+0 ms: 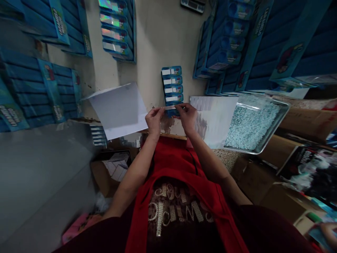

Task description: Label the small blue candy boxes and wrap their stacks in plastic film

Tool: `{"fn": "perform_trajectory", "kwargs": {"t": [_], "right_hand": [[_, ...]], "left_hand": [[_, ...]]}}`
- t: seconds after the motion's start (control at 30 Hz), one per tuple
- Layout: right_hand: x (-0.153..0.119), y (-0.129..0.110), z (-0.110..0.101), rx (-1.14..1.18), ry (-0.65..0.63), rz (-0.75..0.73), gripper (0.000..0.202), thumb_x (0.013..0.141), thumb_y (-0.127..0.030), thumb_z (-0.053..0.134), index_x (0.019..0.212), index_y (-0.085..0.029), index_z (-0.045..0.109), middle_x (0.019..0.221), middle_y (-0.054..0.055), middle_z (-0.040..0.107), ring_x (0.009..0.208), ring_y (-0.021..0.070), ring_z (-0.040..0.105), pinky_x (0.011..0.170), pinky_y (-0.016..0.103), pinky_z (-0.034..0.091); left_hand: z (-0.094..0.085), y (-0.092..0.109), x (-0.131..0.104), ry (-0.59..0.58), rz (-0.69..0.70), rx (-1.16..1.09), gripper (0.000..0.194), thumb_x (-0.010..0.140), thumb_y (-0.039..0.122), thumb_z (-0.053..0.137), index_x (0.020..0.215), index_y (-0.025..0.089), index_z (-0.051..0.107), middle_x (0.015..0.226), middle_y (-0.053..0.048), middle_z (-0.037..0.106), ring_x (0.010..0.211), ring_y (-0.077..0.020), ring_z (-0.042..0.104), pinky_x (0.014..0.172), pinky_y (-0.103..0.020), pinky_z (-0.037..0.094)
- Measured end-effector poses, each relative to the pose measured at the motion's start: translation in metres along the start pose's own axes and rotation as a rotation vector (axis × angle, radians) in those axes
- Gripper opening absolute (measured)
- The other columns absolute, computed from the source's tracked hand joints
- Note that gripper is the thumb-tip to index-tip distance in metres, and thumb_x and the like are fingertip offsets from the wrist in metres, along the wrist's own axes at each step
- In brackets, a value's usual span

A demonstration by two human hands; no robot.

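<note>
My left hand [154, 119] and my right hand [187, 116] meet over the front end of a short row of small blue packs [172, 80]. Pinched between the fingertips of both hands is a narrow whitish sticker [170, 108], stretched level above the nearest pack. The packs behind it each carry a white strip on top. Right beside my right hand lies a label sheet [217, 121] with a row of pale strips along its left side. To the left of my left hand rests a sheet of white paper [121, 112], one edge folded up.
A metal tray [271, 135] of pale blue candies stands at the right. Display boxes of blue packs [118, 30] line both sides, with stacks [226, 42] at the right. A dark scale [193, 5] sits at the back. Another person's hand [329, 232] shows bottom right.
</note>
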State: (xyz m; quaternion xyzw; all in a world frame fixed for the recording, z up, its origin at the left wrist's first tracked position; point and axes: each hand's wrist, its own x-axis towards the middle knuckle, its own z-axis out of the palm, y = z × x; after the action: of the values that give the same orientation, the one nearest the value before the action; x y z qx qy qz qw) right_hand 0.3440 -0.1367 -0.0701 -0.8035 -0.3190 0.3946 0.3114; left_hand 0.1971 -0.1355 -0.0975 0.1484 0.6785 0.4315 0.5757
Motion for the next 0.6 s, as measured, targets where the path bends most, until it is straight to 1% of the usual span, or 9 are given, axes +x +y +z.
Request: {"fn": "perform_trajectory", "kwargs": {"t": [0.13,0.2,0.3,0.37,0.47,0.53,0.6], "right_hand": [[0.000,-0.002,0.001,0.021,-0.017,0.042,0.027,0.087,-0.049,0.079,0.090,-0.023,0.082,0.063,-0.005,0.060,0.060,0.0129,0.057,0.058,0.027,0.044],[0.001,-0.002,0.002,-0.013,-0.011,0.039,0.027,0.087,-0.050,0.079,0.090,-0.023,0.081,0.064,-0.005,0.060,0.061,0.0134,0.058,0.060,0.028,0.045],[0.003,0.001,0.004,-0.079,-0.017,0.026,0.026,0.089,-0.049,0.078,0.089,-0.023,0.078,0.067,-0.004,0.061,0.064,0.0147,0.060,0.065,0.030,0.046],[0.007,0.002,0.005,-0.110,0.002,0.038,0.027,0.088,-0.050,0.079,0.091,-0.024,0.072,0.070,-0.004,0.062,0.067,0.0158,0.061,0.068,0.031,0.046],[0.013,0.004,0.004,-0.158,0.072,0.065,0.037,0.079,-0.049,0.086,0.091,-0.025,0.060,0.072,-0.006,0.060,0.069,0.0166,0.060,0.070,0.031,0.045],[0.016,0.003,0.001,-0.159,0.068,0.064,0.041,0.076,-0.049,0.087,0.090,-0.027,0.055,0.070,-0.008,0.057,0.068,0.0161,0.057,0.070,0.031,0.043],[0.016,0.002,-0.004,-0.113,0.034,0.065,0.040,0.077,-0.048,0.084,0.088,-0.027,0.053,0.067,-0.009,0.055,0.067,0.0154,0.056,0.069,0.030,0.042]], "left_hand": [[0.003,-0.004,0.003,0.021,-0.037,-0.046,0.026,0.066,0.035,0.094,0.075,0.019,0.077,0.068,0.002,0.067,0.065,-0.0121,0.059,0.064,-0.025,0.047],[0.004,-0.008,0.005,0.028,-0.062,-0.071,0.026,0.067,0.035,0.095,0.075,0.019,0.075,0.068,0.003,0.067,0.065,-0.0113,0.059,0.065,-0.024,0.046],[0.004,-0.014,0.009,0.002,-0.113,-0.110,0.029,0.067,0.035,0.096,0.077,0.019,0.074,0.071,0.002,0.068,0.067,-0.0113,0.061,0.068,-0.024,0.048],[0.006,-0.017,0.010,-0.020,-0.170,-0.131,0.032,0.066,0.036,0.097,0.079,0.019,0.072,0.073,0.001,0.069,0.069,-0.0119,0.063,0.068,-0.024,0.049],[0.012,-0.021,0.011,-0.027,-0.291,-0.163,0.034,0.069,0.036,0.095,0.082,0.021,0.067,0.077,0.001,0.070,0.071,-0.0125,0.064,0.067,-0.024,0.049],[0.018,-0.024,0.012,-0.019,-0.372,-0.159,0.032,0.073,0.033,0.090,0.080,0.021,0.061,0.073,0.002,0.066,0.067,-0.0115,0.062,0.065,-0.024,0.046],[0.021,-0.026,0.014,0.001,-0.412,-0.121,0.031,0.077,0.030,0.085,0.079,0.022,0.055,0.067,0.005,0.058,0.062,-0.0106,0.056,0.063,-0.024,0.043]]}}
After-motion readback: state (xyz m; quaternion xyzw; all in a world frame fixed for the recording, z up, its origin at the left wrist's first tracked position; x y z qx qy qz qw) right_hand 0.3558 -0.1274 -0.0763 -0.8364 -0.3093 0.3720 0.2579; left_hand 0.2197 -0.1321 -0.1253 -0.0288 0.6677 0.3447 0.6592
